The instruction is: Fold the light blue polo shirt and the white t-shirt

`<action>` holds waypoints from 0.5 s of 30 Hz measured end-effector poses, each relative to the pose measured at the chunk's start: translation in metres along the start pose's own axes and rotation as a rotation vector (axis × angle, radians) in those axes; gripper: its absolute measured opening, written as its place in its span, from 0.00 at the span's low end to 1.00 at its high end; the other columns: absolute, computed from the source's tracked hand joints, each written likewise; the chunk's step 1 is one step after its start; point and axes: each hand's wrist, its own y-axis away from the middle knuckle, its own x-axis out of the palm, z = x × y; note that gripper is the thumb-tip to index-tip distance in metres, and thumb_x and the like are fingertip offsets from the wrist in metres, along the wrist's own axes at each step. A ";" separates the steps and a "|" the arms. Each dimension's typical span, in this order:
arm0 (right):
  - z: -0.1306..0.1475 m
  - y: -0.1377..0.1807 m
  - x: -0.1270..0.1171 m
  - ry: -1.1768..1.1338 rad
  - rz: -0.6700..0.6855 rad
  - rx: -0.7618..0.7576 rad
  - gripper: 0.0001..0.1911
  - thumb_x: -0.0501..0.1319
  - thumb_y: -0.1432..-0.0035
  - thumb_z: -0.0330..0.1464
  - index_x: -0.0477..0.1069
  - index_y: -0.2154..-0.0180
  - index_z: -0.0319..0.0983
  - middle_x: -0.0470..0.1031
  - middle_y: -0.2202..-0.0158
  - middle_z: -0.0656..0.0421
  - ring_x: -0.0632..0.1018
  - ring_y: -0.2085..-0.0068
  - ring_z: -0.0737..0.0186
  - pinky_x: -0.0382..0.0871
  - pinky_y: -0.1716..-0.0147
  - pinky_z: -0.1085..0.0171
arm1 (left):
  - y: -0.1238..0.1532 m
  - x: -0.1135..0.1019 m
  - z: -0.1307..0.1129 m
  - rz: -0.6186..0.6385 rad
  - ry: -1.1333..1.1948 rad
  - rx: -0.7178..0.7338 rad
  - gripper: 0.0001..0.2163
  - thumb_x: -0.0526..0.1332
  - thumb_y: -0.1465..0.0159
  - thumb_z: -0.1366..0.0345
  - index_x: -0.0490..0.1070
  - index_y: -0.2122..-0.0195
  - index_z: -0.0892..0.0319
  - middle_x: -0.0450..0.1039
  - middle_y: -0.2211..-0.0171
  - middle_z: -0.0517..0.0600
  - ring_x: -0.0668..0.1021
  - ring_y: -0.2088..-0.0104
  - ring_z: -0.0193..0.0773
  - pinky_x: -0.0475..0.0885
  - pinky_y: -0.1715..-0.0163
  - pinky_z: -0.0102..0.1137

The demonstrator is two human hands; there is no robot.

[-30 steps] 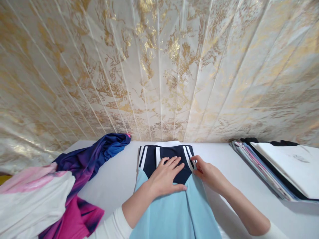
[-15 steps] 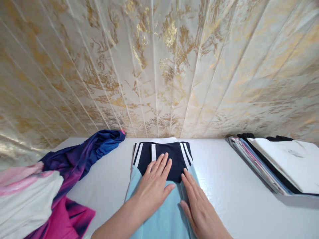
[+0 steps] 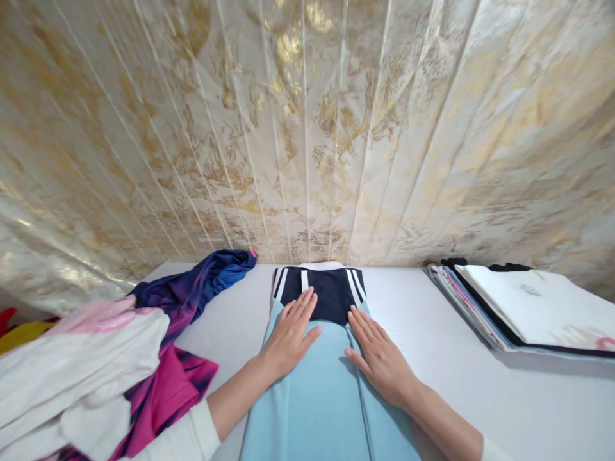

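A light blue garment (image 3: 317,397) with a navy upper part and white stripes at both sides lies lengthwise in front of me, its sides folded inward. My left hand (image 3: 293,333) rests flat on it, fingertips on the navy part near a short white strip. On the garment's right side lies my right hand (image 3: 377,352), palm down, with fingers stretched out and the thumb apart. Neither hand grasps the cloth. The garment's near end runs out of view at the bottom.
On the left is a loose heap of clothes, with a white garment (image 3: 86,358) and a purple, blue and pink garment (image 3: 192,301). A stack of folded clothes (image 3: 528,304) lies at the right. The white table (image 3: 451,397) meets a gold-patterned curtain (image 3: 307,147) at the back.
My view has shifted, showing more of the garment's near part and the left heap. Both hands still lie flat on the garment, the left one now slightly farther from the right.
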 end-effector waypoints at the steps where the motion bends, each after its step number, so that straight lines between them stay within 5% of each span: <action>1: 0.001 0.003 -0.001 0.000 -0.007 0.008 0.33 0.46 0.32 0.46 0.48 0.33 0.36 0.54 0.33 0.49 0.59 0.34 0.54 0.61 0.39 0.51 | 0.009 -0.002 0.000 -0.020 -0.010 -0.028 0.26 0.39 0.27 0.54 0.41 0.31 0.62 0.43 0.31 0.57 0.49 0.32 0.38 0.54 0.36 0.41; 8: 0.034 0.037 0.000 0.029 -0.142 0.025 0.37 0.49 0.33 0.45 0.35 0.31 0.40 0.52 0.32 0.52 0.61 0.35 0.51 0.64 0.41 0.51 | 0.085 0.002 0.005 -0.073 -0.226 -0.061 0.27 0.45 0.27 0.57 0.38 0.30 0.57 0.49 0.32 0.54 0.57 0.34 0.40 0.58 0.38 0.39; 15: 0.036 0.042 -0.005 0.109 -0.140 -0.018 0.45 0.52 0.36 0.50 0.32 0.31 0.36 0.54 0.33 0.48 0.61 0.35 0.49 0.64 0.42 0.50 | 0.090 0.002 0.008 -0.045 -0.281 -0.052 0.29 0.47 0.28 0.53 0.41 0.31 0.57 0.51 0.33 0.53 0.58 0.34 0.41 0.59 0.39 0.40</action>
